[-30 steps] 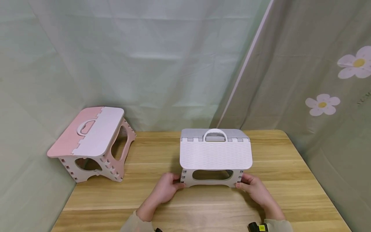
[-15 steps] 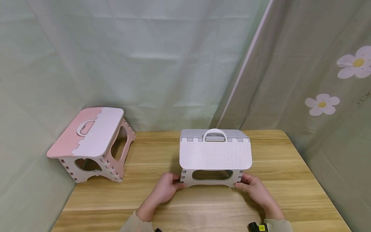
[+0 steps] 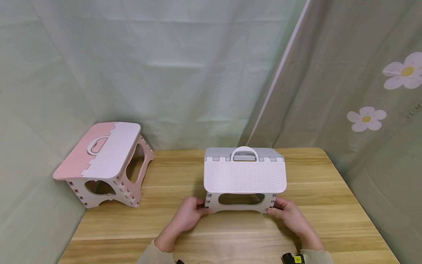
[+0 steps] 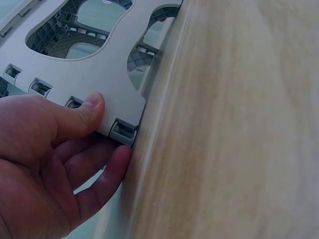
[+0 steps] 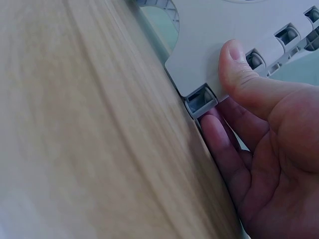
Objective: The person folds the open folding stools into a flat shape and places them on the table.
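"While the person is holding on down there, what are the hands doing?"

"The left hand is pinching the bottom left corner of the grey stool, with the thumb on the front leg panel and the fingers tucked behind it. The right hand is pinching the bottom right corner the same way."

"How should they be doing it?"

"I think both hands should be squeezing the same and moving together, so the stool is not tipping. Fingers should be staying out of the little hinge slots."

"What is the stool looking like?"

"It is sitting in the middle of the wooden table, close to the person. The top is white and bumpy in front, grey behind, with a white handle. A pink stool is standing well apart at the left edge."
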`<state>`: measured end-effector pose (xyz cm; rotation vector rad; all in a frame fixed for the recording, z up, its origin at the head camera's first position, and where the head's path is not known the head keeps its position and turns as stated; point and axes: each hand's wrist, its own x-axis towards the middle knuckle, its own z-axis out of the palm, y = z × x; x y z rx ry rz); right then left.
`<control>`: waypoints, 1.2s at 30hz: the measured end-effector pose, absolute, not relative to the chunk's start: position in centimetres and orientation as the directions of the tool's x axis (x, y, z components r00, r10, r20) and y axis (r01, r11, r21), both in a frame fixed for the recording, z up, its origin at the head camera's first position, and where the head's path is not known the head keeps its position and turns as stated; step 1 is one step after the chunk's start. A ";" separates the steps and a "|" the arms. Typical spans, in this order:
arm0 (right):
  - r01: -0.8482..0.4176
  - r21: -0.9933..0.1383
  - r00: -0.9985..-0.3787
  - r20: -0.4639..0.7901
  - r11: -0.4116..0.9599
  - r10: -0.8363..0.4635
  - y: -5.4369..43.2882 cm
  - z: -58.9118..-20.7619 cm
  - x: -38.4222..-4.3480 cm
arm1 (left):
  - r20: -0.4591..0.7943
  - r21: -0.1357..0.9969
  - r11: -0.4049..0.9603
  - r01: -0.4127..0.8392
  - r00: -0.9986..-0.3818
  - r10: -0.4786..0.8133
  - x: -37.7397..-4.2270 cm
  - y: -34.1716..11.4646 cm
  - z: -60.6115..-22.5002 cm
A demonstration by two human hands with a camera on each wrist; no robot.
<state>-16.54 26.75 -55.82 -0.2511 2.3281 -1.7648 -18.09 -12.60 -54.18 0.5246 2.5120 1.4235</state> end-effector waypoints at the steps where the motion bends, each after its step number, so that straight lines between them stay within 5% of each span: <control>1: -0.011 -0.963 -0.963 -0.062 0.268 -0.261 26.8 -55.8 -16.5 | -0.005 0.860 0.468 0.201 -0.915 0.404 -18.1 -12.6 -54.2; 36: -0.032 -0.960 -0.960 -0.048 0.279 -0.277 26.8 -55.8 -16.6 | -0.013 0.846 0.494 0.201 -0.918 0.396 -18.3 -12.5 -54.3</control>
